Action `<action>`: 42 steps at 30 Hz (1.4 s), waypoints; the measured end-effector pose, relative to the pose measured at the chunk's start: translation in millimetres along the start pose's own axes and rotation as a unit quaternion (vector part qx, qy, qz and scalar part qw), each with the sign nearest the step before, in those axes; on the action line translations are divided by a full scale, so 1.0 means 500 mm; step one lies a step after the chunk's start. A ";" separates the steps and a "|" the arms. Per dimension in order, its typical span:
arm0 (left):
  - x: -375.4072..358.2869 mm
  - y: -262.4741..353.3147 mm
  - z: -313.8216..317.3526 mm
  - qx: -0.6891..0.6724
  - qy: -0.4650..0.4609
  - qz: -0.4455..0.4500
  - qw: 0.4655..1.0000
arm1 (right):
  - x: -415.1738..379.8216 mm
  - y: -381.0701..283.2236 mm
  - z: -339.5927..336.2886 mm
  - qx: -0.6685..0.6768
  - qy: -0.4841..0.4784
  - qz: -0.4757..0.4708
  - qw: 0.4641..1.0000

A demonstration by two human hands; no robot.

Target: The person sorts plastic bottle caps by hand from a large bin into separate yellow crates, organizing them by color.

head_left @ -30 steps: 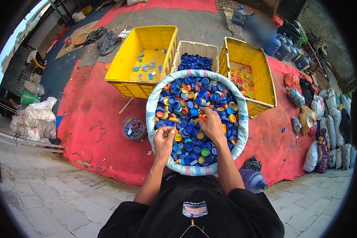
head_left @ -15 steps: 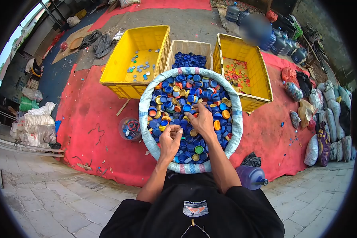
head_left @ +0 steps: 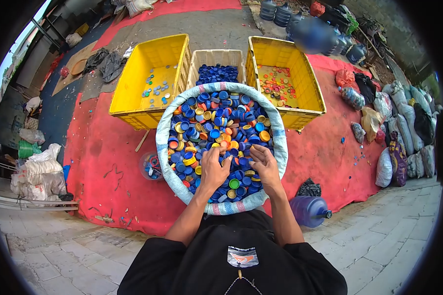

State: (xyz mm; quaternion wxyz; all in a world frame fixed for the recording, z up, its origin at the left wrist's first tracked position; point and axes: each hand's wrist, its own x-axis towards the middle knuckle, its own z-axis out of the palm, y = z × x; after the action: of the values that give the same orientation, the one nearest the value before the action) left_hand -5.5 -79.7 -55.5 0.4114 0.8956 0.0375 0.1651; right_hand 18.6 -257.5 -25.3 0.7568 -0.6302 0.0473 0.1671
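Observation:
A round container with a pale blue cloth rim (head_left: 279, 129) stands before me, full of loose plastic bottle caps (head_left: 214, 133), mostly blue with some yellow, orange and red ones. Over the left middle of the heap is my left hand (head_left: 214, 169), its fingers curled together at the caps; what they hold, if anything, is hidden. My right hand (head_left: 266, 167) is at the right side of the heap, fingertips bent in among blue caps. Whether a cap is in that pinch I cannot make out. A green cap (head_left: 234, 184) lies between my wrists.
Behind the container stand a yellow crate (head_left: 128, 105) with blue, grey and green caps, a white crate (head_left: 196, 61) of blue caps, and another yellow crate (head_left: 307, 93) with red and orange caps. A small tub (head_left: 145, 169) and a large water bottle (head_left: 307, 211) flank it.
My right hand has moved from the middle of the heap to its right side. My left hand has shifted further into the caps. The view has turned slightly right.

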 end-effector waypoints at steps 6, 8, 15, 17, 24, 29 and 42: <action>0.024 -0.004 -0.065 0.111 0.100 -0.017 0.989 | 0.006 -0.020 -0.030 -0.509 0.250 -0.263 0.780; 0.036 -0.019 -0.109 0.262 0.175 -0.080 0.946 | 0.033 -0.011 -0.050 -0.571 0.323 -0.200 0.728; 0.065 -0.157 -0.154 0.259 0.108 -0.366 0.887 | 0.106 0.023 -0.037 -0.536 0.315 -0.014 0.783; 0.075 -0.194 -0.165 0.202 0.097 -0.345 0.912 | 0.124 0.024 -0.085 -0.458 0.310 -0.050 0.832; 0.078 -0.261 -0.218 -0.077 0.059 -0.390 0.916 | 0.143 0.040 -0.154 0.327 0.059 0.109 0.937; 0.065 -0.265 -0.232 -0.248 0.032 -0.437 0.864 | 0.128 0.016 -0.146 -0.020 0.164 0.063 0.984; 0.165 -0.319 -0.236 -0.030 0.086 -0.387 0.918 | 0.165 -0.034 -0.120 -0.489 0.318 -0.078 0.809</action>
State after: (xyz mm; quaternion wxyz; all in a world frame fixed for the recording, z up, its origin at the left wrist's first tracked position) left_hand 44.5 127.5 -81.9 0.4653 0.7809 0.4108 0.0703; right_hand 109.9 -302.4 -44.6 0.3021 -0.9363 0.1481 -0.1009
